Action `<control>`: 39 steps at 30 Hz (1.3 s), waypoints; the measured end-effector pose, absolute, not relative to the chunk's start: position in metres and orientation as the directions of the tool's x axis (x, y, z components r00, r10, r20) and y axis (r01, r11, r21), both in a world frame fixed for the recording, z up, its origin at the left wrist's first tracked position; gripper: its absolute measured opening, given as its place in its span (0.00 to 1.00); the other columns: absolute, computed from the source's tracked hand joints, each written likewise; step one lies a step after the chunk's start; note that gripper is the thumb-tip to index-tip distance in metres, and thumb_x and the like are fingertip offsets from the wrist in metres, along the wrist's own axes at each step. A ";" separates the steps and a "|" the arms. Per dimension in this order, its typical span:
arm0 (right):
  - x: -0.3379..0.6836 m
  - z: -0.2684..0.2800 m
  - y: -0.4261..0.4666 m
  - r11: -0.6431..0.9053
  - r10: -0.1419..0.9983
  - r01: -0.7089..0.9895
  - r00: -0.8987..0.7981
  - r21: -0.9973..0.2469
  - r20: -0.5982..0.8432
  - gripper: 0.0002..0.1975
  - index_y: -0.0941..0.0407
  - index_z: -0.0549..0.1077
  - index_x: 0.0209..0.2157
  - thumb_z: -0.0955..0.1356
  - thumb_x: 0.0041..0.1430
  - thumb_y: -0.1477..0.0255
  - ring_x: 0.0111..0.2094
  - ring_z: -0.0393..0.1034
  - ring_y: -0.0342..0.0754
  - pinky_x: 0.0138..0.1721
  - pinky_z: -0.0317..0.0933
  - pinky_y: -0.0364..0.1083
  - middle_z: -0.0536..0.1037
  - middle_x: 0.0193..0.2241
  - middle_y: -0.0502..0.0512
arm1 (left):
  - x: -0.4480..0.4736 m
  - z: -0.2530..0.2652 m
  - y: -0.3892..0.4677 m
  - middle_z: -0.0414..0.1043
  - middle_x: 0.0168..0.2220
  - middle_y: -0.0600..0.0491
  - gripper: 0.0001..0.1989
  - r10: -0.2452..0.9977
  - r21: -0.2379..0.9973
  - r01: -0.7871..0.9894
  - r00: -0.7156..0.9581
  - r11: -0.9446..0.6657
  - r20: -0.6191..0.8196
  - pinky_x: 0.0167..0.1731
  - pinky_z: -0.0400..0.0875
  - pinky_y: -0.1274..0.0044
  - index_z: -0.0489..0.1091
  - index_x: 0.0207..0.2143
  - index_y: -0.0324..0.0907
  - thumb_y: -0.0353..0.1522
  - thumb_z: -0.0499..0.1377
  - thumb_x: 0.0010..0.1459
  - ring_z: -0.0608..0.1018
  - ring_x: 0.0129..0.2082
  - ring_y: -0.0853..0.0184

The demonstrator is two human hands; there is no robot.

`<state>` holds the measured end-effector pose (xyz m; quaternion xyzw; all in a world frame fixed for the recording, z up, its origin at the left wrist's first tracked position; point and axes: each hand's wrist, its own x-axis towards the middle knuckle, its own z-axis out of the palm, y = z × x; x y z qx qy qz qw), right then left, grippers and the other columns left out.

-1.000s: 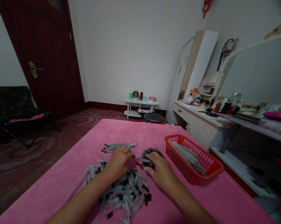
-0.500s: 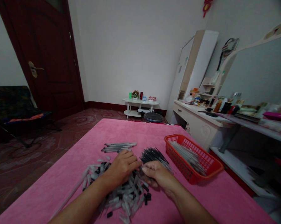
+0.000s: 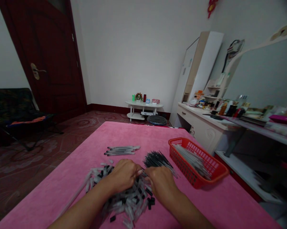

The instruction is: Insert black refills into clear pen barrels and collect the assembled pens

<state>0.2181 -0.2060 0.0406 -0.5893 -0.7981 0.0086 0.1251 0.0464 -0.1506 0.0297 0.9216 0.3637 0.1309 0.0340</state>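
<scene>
Fingertips of our left hand (image 3: 125, 173) and right hand (image 3: 161, 180) pinch a slim dark piece (image 3: 143, 169) running crosswise between them, near the cap heap (image 3: 131, 201), with dark-tipped refills (image 3: 156, 160) just beyond our right hand.

Setting: a room in a home. Evidence: white vanity (image 3: 202, 122) with mirror (image 3: 262, 70) and crowded bottles (image 3: 222, 108); panelled door (image 3: 51, 57); fabric folding chair (image 3: 11, 105). Low white stand (image 3: 135, 116) by far wall (image 3: 129, 54) bears a flowering plant (image 3: 138, 95).

tablecloth (image 3: 124, 133): plain pink; basket (image 3: 183, 168): red, latticed; pen parts (image 3: 130, 203): black, whitish; refills (image 3: 157, 160): black, grey; floor (image 3: 83, 122): reddish, floral
</scene>
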 end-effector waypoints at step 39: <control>0.209 0.013 -0.204 0.325 0.943 0.683 -0.181 -0.654 0.280 0.07 0.55 0.75 0.28 0.68 0.52 0.67 0.29 0.66 0.43 0.28 0.52 0.40 0.73 0.26 0.49 | 0.042 0.023 -0.123 0.74 0.43 0.44 0.11 0.969 0.829 -0.551 0.241 0.098 0.046 0.41 0.71 0.71 0.61 0.31 0.39 0.31 0.63 0.50 0.76 0.45 0.59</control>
